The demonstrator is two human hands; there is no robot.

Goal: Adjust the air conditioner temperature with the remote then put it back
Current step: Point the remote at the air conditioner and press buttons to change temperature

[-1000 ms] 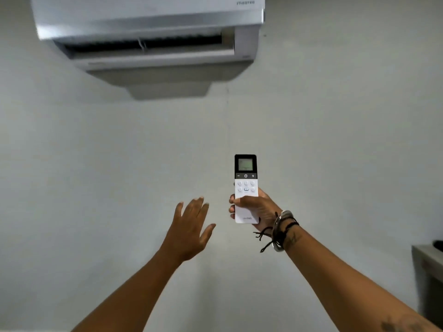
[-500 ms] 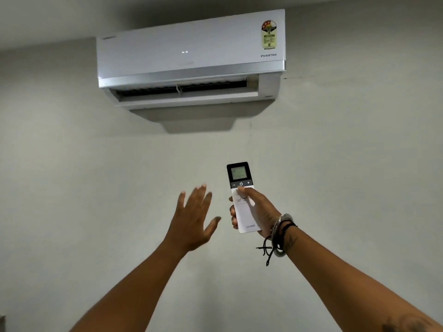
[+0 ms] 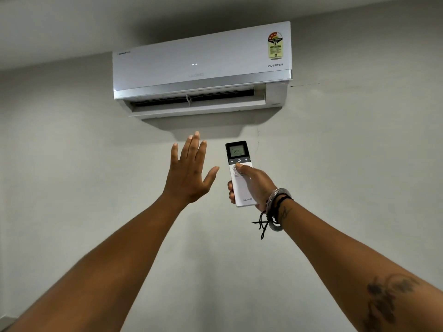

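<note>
A white air conditioner [image 3: 201, 68] hangs high on the wall with its bottom flap open. My right hand [image 3: 255, 185] is closed around a slim white remote [image 3: 242, 188] held upright and aimed at the unit. The thumb rests on the buttons just under the black top band, and the small screen reads 24. My left hand [image 3: 189, 173] is raised beside the remote, to its left, palm toward the wall, fingers spread, holding nothing. Its fingertips reach up to the shadow under the unit.
A plain pale wall [image 3: 359, 164] fills the view, with the ceiling [image 3: 96, 25] above the unit. A thin crack [image 3: 258, 137] runs down the wall below the unit's right side. Bracelets and black cords circle my right wrist [image 3: 275, 207].
The view has tilted upward, so the whole unit now shows. My right thumb slid up from the remote's lower body to its upper buttons. My left hand rose higher, still open.
</note>
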